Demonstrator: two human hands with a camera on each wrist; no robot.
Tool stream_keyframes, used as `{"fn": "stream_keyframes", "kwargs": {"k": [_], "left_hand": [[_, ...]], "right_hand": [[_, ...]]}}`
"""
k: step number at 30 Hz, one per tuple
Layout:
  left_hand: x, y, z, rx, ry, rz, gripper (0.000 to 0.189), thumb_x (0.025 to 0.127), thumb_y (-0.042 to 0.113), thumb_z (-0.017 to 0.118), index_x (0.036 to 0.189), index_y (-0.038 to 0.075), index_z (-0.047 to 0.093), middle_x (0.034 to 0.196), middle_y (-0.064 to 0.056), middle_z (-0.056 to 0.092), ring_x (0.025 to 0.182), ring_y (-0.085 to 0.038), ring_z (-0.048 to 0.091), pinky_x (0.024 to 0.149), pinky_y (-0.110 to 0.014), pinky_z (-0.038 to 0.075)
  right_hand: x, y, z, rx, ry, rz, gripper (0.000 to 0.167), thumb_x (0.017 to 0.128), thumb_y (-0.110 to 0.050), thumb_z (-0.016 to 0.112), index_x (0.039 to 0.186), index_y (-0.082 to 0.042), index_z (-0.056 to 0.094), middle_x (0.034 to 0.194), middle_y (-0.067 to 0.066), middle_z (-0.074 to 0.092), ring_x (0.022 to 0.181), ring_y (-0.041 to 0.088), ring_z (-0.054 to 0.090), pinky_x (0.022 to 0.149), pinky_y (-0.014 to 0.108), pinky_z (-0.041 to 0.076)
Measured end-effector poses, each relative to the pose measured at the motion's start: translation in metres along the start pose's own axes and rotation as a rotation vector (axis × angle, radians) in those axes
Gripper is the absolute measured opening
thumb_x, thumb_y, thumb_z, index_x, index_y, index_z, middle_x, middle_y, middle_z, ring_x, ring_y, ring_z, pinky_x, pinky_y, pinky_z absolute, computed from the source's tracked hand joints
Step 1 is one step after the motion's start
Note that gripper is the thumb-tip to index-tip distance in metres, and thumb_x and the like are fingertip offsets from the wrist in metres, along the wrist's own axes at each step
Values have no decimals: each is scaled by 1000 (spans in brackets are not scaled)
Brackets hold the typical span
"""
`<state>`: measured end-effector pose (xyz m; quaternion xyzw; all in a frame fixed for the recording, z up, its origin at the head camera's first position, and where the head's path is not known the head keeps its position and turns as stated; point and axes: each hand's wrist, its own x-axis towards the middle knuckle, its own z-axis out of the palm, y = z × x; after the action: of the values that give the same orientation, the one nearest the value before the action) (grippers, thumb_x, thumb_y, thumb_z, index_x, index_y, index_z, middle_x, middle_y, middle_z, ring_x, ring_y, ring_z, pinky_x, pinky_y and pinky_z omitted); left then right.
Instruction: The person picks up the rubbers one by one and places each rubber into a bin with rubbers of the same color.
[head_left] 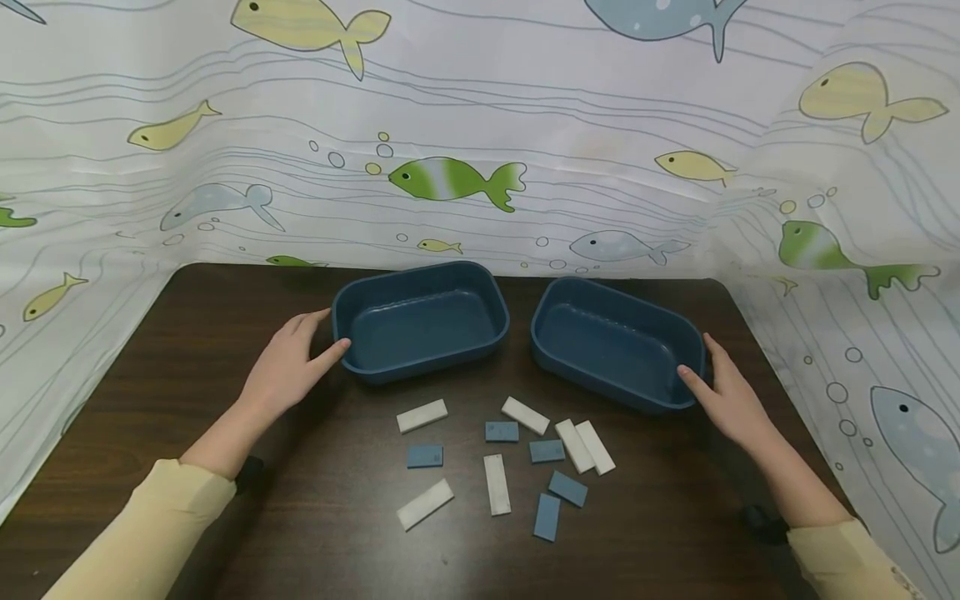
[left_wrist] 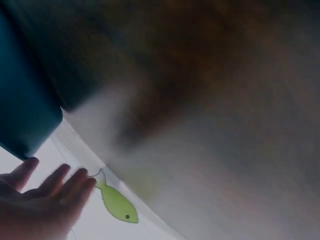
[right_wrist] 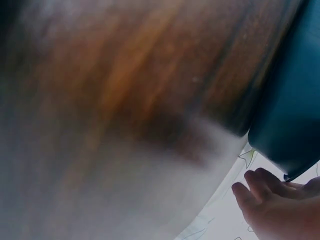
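Two empty dark blue plastic bins stand side by side on the table, both angled. At the left bin's (head_left: 420,362) left end is my left hand (head_left: 283,362), thumb at the rim and fingers stretched along the outside. The left wrist view shows those fingers (left_wrist: 75,187) extended, with gaps to the bin. My right hand (head_left: 731,400) straddles the near right corner of the right bin (head_left: 600,379), thumb over the rim, fingers outside. In the right wrist view its fingers (right_wrist: 252,187) look loosely extended. No firm hold shows on either bin.
In front of the bins, several white blocks (head_left: 425,504) and several blue blocks (head_left: 425,456) lie scattered on the dark wooden table (head_left: 315,508). Two white ones touch at the right. A fish-patterned cloth (head_left: 570,108) rises behind the table and along its sides.
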<state>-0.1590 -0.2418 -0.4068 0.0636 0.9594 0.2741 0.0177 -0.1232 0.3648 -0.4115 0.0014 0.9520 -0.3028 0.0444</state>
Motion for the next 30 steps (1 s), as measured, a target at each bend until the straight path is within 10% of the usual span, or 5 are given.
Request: {"fn": "stream_keyframes", "kwargs": {"k": [15,23,27,30], "left_hand": [[14,-7,0,-475,-124,14,69,111,24,58,165,-3,25,164,-32,38,152,-51,40,120,-63,38],[22,-11,0,-561,-175,19,70,111,22,57,166,-2,22,167,-31,35,152,-51,39,93,-3,42],[24,-12,0,-564,-186,12,70,111,21,58,166,-3,22,165,-33,36,150,-52,42,90,-3,44],[24,-14,-2,-555,-194,2,70,111,20,57,166,-3,21,165,-33,36,150,-52,41,93,-5,45]], "right_hand": [[14,-3,1,71,-12,-32,83,114,-37,47,168,3,-2,168,43,14,151,64,26,112,78,33],[31,-3,3,128,-30,-61,78,114,-35,47,168,2,4,167,40,21,152,61,29,114,74,35],[39,-2,3,196,-67,-82,74,115,-30,48,168,3,8,166,40,25,148,61,37,101,31,57],[45,-2,1,259,-104,-92,72,114,-27,49,168,2,10,166,40,26,145,60,41,84,5,45]]}}
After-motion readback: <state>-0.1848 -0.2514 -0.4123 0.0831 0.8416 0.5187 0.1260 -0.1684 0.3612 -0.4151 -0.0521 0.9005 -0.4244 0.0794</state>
